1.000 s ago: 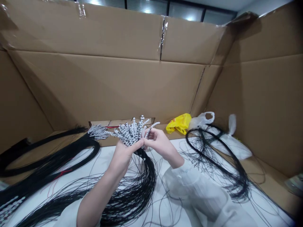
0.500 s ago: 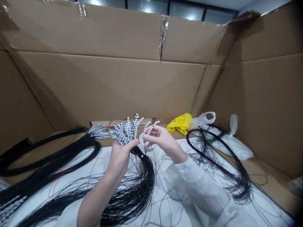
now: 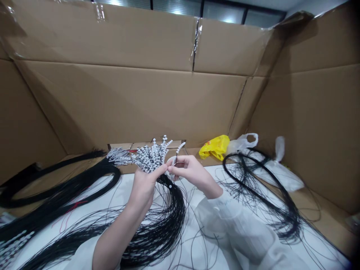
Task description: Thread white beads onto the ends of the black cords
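Note:
My left hand point(image 3: 144, 185) is closed around a thick bundle of black cords point(image 3: 171, 210), just below their ends. Those ends carry white beads point(image 3: 152, 155) that fan out above the fist. My right hand point(image 3: 189, 170) pinches a single beaded cord point(image 3: 180, 147), whose white tip sticks up past the fingers. The two hands nearly meet, left thumb beside right fingertips. Behind them a round white object point(image 3: 171, 161) is partly hidden. From the fist, the cords curve down and left across the white table top point(image 3: 208, 247).
More black cord bundles point(image 3: 56, 187) with white beaded ends point(image 3: 119, 155) lie at the left, some with red string point(image 3: 73, 208). A looped black coil point(image 3: 270, 195), a yellow bag point(image 3: 215, 146) and clear plastic bags point(image 3: 284, 176) lie right. Cardboard walls point(image 3: 135, 101) surround the table.
My right hand has come in toward the left hand. Two beaded tips stood up at its fingers before; one shows there now. The left hand keeps its grip on the bundle.

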Demonstrator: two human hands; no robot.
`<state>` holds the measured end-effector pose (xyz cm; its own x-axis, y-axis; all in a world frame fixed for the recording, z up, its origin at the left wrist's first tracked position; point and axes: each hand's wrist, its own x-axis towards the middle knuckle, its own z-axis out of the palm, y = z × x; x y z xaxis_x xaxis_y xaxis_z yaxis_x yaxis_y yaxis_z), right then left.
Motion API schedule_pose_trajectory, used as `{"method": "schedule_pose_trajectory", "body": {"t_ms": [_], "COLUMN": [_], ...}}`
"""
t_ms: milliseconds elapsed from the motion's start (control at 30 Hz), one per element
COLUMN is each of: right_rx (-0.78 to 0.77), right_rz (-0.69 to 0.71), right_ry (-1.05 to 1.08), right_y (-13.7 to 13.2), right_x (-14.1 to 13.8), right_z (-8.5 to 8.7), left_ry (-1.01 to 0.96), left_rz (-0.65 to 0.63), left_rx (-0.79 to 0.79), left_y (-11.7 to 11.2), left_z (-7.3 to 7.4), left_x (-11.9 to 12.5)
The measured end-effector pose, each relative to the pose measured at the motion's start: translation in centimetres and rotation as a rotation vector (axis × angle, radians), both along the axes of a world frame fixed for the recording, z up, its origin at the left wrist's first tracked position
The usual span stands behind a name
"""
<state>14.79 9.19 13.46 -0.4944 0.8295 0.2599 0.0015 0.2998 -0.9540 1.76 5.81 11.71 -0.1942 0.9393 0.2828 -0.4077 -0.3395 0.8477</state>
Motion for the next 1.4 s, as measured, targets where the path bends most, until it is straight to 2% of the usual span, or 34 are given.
{"method": "schedule_pose_trajectory", "body": {"t_ms": [100,267,433,533,633,700,900,1100,1200,1267,1400], "right_rx": [-0.081,-0.098,-0.074,-0.058,-0.052,-0.049,-0.018,0.013,0.126,0.317,0.715], "right_rz": [0.044,-0.064,-0.123,-0.146,-0.137,-0.115,-0.058,-0.041,-0.063,-0.123,-0.268], "right_ry": [0.029,0.064,0.086,0.080,0.083,0.076,0.011,-0.038,-0.129,-0.278,-0.753], "right_y": [0.1,0.4,0.5,0.4,0.1,0.0,-0.2,-0.3,-0.6,-1.1,-1.8], "right_x": [0.1,0.3,0.0,-0.4,-0.5,-0.3,0.3,0.3,0.1,-0.3,-1.3], "right_z": [0.1,0.0,-0.2,-0.4,-0.3,-0.1,0.5,0.4,0.1,-0.4,-1.7], "left_ry": [0.000,0.009,0.004,-0.001,0.053,0.093,0.041,-0.068,-0.147,-0.190,-0.228], "left_rz": [0.023,0.147,0.078,0.034,-0.068,-0.087,0.085,0.128,0.159,0.161,0.144], "left_rx": [0.037,-0.001,-0.046,-0.020,-0.001,0.002,0.017,-0.032,-0.100,-0.157,-0.237], "left_y": [0.1,0.5,0.2,0.0,-0.1,-0.2,-0.1,0.6,0.9,1.0,1.0], "left_z": [0.1,-0.3,-0.3,-0.1,0.0,0.1,0.0,-0.3,-0.4,-0.4,-0.4], "left_x": [0.0,-0.2,0.0,0.1,0.1,0.0,0.1,-0.2,-0.5,-0.6,-0.7]}}
